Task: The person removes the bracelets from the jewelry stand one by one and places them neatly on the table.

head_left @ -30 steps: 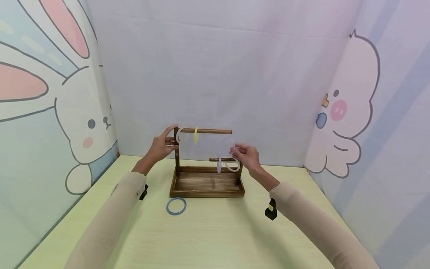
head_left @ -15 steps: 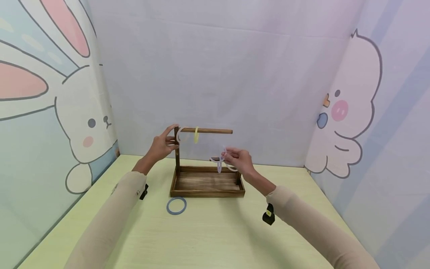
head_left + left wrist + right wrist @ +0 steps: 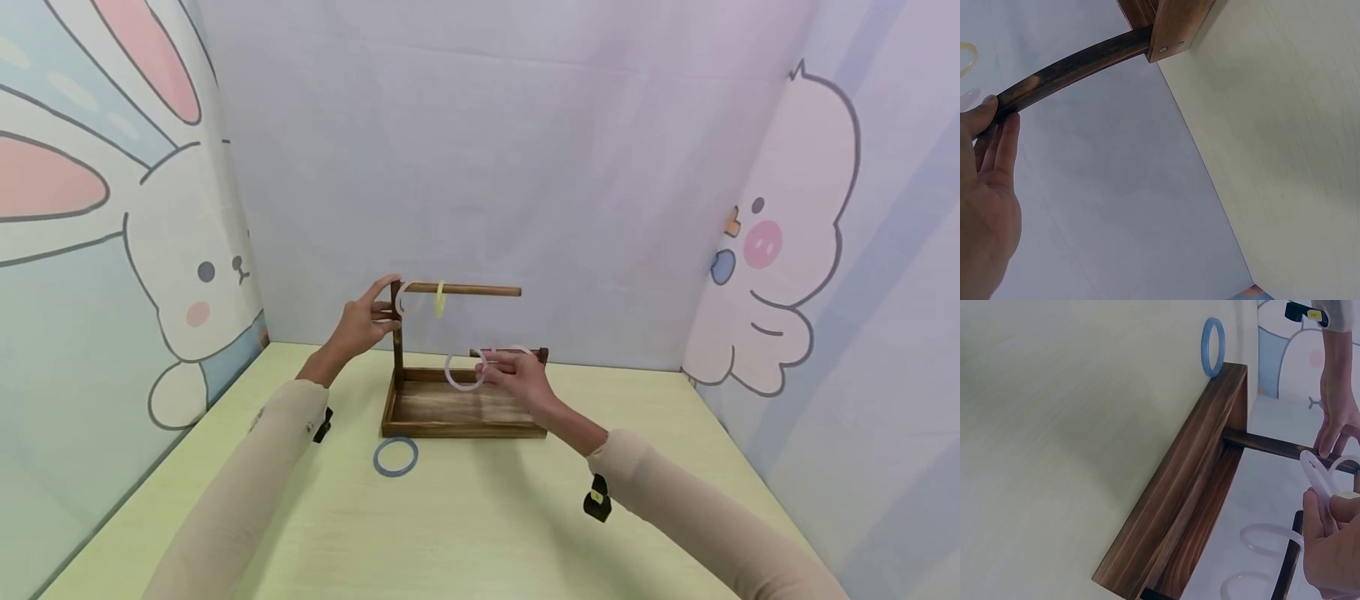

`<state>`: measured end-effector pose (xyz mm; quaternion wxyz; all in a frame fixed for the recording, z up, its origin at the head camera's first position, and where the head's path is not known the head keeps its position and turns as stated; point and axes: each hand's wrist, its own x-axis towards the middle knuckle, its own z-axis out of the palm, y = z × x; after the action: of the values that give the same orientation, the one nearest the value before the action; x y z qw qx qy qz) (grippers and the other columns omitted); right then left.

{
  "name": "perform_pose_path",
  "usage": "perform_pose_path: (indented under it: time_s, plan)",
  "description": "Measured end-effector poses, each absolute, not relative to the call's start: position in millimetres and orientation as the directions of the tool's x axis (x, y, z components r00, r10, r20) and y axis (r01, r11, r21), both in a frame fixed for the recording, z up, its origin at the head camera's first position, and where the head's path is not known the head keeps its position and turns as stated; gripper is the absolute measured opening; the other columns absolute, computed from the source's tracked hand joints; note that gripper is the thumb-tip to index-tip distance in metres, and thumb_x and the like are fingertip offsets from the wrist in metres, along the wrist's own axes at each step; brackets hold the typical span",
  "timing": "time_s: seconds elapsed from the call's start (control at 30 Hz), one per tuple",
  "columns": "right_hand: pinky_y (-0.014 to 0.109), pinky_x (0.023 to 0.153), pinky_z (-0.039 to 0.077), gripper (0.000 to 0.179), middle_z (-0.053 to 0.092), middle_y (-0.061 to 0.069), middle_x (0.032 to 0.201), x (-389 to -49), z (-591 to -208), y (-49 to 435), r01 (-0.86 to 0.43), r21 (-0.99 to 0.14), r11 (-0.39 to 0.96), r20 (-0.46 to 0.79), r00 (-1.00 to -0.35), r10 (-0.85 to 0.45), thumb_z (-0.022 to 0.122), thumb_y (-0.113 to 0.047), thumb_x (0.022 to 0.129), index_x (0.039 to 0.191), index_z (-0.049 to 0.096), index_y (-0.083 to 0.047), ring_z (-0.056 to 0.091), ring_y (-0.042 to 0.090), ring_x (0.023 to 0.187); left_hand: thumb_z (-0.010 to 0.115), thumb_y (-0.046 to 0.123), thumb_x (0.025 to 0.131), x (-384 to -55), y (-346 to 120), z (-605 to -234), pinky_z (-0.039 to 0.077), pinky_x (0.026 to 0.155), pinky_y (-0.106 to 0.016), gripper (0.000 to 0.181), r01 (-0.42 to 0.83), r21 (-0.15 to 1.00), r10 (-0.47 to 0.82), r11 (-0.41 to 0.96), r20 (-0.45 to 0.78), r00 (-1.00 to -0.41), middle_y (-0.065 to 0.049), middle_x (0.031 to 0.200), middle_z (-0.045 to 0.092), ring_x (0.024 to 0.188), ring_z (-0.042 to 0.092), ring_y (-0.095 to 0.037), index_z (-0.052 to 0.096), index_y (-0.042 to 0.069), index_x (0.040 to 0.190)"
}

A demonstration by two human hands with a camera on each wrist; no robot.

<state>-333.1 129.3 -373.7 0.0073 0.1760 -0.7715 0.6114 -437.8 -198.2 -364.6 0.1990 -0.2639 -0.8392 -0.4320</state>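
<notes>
My left hand (image 3: 362, 325) grips the top of the tall left post (image 3: 397, 358) of a dark wooden bangle stand; in the left wrist view its thumb and fingers lie either side of the post. My right hand (image 3: 521, 382) pinches a pale lilac bangle (image 3: 1317, 480) by its side, near the free left end of the lower bar (image 3: 1288, 562). Two pale bangles hang on that bar: one (image 3: 1242, 537) nearer its end, another (image 3: 1224, 589) farther in. The right hand partly hides them in the head view. On the upper bar (image 3: 483, 291) hang a yellow bangle (image 3: 439, 302) and a whitish one (image 3: 400, 302).
A blue bangle (image 3: 377, 458) lies on the pale table (image 3: 450, 525) before the stand's front left corner. The stand's tray (image 3: 465, 431) has a low rim. Behind stands a plain cloth wall (image 3: 480, 167), with cartoon-printed walls at both sides.
My right hand has moved left and down with the lilac bangle, from the lower bar's right post to its free left end. My left hand has stayed on the post.
</notes>
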Motion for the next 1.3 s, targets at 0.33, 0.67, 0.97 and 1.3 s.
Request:
perform_pose_path:
  time_s: [0.33,0.67,0.97,1.3]
  plan:
    - [0.045,0.096,0.059,0.034,0.071,0.031,0.119,-327.2,-394.9,117.9,-0.264,-0.953,0.151,0.200,-0.918,-0.343,0.063,0.002,0.102,0.134,0.062,0.013,0.069,0.041,0.115,0.077,-0.008,0.090,-435.7,-199.4,-362.9,0.062,0.088,-0.052,0.091,0.605,0.625,0.266,0.493,0.554,-0.789,-0.028,0.121,0.071,0.108,0.073,-0.039,0.037,0.033,0.160]
    - [0.047,0.094,0.060,0.031,0.069,0.035,0.116,-321.3,-422.1,109.1,-0.215,-0.968,0.132,0.152,-0.914,-0.377,0.064,0.001,0.101,0.131,0.065,0.012,0.073,0.039,0.108,0.076,-0.006,0.091,-438.2,-199.0,-363.6,0.061,0.090,-0.053,0.089,0.608,0.612,0.277,0.506,0.553,-0.786,-0.029,0.123,0.070,0.110,0.072,-0.041,0.035,0.028,0.162]
    - [0.042,0.093,0.061,0.035,0.070,0.037,0.112,-317.3,-451.4,104.1,-0.158,-0.982,0.108,0.100,-0.905,-0.414,0.062,0.007,0.101,0.132,0.058,0.021,0.072,0.044,0.107,0.077,-0.006,0.091,-439.4,-199.1,-362.0,0.062,0.090,-0.052,0.089,0.597,0.621,0.270,0.507,0.543,-0.795,-0.028,0.123,0.070,0.109,0.073,-0.039,0.036,0.031,0.161]
    - [0.042,0.094,0.060,0.031,0.066,0.039,0.117,-311.7,-464.6,104.1,-0.132,-0.985,0.112,0.071,-0.899,-0.433,0.061,0.008,0.101,0.129,0.060,0.021,0.064,0.052,0.116,0.077,-0.006,0.090,-441.9,-198.9,-363.8,0.062,0.089,-0.052,0.091,0.611,0.602,0.272,0.515,0.561,-0.782,-0.028,0.121,0.071,0.108,0.073,-0.038,0.036,0.034,0.160]
